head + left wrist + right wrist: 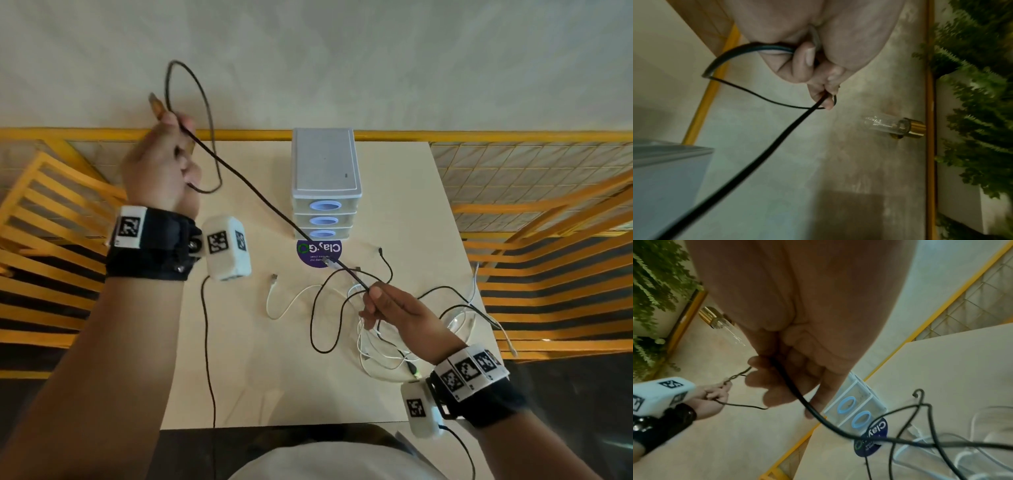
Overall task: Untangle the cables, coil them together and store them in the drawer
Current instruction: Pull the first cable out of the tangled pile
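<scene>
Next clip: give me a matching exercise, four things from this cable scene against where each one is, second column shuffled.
Things:
1. black cable
2. white cable
3. drawer unit
4. purple sticker

Places:
A. lying loose on the table
B. flat on the table before the drawers
C. stretched between left hand and right hand
D. standing at the table's far edge

Pairs: 1-C, 2-A, 3-D, 4-B

The drawer unit stands at upper centre of the surface, a sticker just before it, and tangled cables lie lower right, chairs flanking both frame edges.
</scene>
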`<state>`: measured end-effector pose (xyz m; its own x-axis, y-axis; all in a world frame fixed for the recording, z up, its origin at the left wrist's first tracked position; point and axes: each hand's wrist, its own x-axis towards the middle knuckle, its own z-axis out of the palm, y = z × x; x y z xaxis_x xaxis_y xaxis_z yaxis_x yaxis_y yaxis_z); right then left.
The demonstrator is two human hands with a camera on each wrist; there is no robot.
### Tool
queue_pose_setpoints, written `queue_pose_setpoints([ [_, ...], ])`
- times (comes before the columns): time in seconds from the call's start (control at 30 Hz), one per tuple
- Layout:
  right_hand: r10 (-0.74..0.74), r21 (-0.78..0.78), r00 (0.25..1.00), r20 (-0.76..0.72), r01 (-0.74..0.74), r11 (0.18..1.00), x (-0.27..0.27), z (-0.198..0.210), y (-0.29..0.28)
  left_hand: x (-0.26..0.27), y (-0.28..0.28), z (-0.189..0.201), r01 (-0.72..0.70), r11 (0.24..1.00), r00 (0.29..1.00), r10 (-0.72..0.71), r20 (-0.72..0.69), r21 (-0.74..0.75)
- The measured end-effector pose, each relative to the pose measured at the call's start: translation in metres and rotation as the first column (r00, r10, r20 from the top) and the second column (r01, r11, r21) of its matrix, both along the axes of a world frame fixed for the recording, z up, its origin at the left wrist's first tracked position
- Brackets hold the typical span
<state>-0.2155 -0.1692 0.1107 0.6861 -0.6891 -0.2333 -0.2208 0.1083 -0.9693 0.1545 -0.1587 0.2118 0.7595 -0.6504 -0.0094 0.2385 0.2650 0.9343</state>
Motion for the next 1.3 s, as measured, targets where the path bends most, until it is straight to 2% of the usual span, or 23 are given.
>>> queue_pose_setpoints([
  [0.1,0.072,-0.065,0.980,-0.184,-0.085,0.994,-0.003,-0.019,-0.001,0.025,0.002,0.022,-0.070,0.992,0.997,0.066,-0.041,-0.102],
  [0.17,0.096,-0.049,0.964,-0.247,-0.112,0.993,-0.006,-0.029,0.001,0.039,0.002,0.027,-0.075,0.992,0.997,0.072,-0.030,-0.101],
  [0.27,-0.040,0.001,0.996,-0.084,0.041,0.999,-0.004,-0.029,0.003,0.031,-0.003,0.016,-0.151,0.981,0.986,0.141,0.084,0.124],
  [0.33,-0.134,0.040,0.990,0.033,0.132,0.990,0.003,-0.019,0.001,0.004,-0.004,-0.002,-0.155,0.966,0.977,0.119,0.174,0.207],
  [0.43,-0.228,0.193,0.957,0.179,0.193,0.962,0.018,0.002,-0.009,-0.044,0.004,-0.034,-0.086,0.961,0.943,-0.006,0.333,0.262],
  [0.57,-0.302,0.367,0.863,0.404,0.149,0.918,0.033,0.030,-0.027,-0.093,0.015,-0.066,0.133,0.932,0.869,-0.273,0.412,0.337],
  [0.63,-0.300,0.363,0.841,0.450,0.135,0.922,0.035,0.041,-0.035,-0.112,0.020,-0.071,0.308,0.882,0.837,-0.429,0.340,0.356],
  [0.7,-0.253,0.297,0.867,0.429,0.129,0.946,0.035,0.045,-0.040,-0.126,0.025,-0.069,0.469,0.813,0.801,-0.556,0.221,0.346],
  [0.83,-0.063,0.138,0.976,0.208,0.035,0.990,0.037,0.031,-0.037,-0.137,0.030,-0.065,0.651,0.704,0.734,-0.679,0.001,0.282],
  [0.9,0.043,0.111,0.995,0.086,-0.053,0.992,0.041,0.025,-0.029,-0.137,0.030,-0.064,0.750,0.625,0.651,-0.755,-0.078,0.218],
  [0.97,0.104,0.136,0.994,0.028,-0.107,0.985,0.045,0.023,-0.023,-0.140,0.029,-0.065,0.791,0.568,0.597,-0.798,-0.084,0.229],
  [1.03,0.119,0.145,0.993,0.012,-0.119,0.982,0.046,0.023,-0.019,-0.142,0.026,-0.064,0.756,0.599,0.631,-0.774,-0.050,0.263],
  [1.1,0.120,0.096,0.993,-0.005,-0.119,0.988,0.045,0.020,-0.018,-0.138,0.021,-0.066,0.665,0.699,0.728,-0.685,-0.018,0.264],
  [1.17,0.091,-0.020,0.995,-0.032,-0.092,0.996,0.039,0.013,-0.018,-0.128,0.016,-0.068,0.586,0.772,0.798,-0.602,-0.014,0.245],
  [1.3,-0.040,-0.297,0.998,-0.057,0.022,0.955,0.024,0.007,-0.016,-0.104,0.012,-0.068,0.477,0.849,0.870,-0.492,0.013,0.226],
])
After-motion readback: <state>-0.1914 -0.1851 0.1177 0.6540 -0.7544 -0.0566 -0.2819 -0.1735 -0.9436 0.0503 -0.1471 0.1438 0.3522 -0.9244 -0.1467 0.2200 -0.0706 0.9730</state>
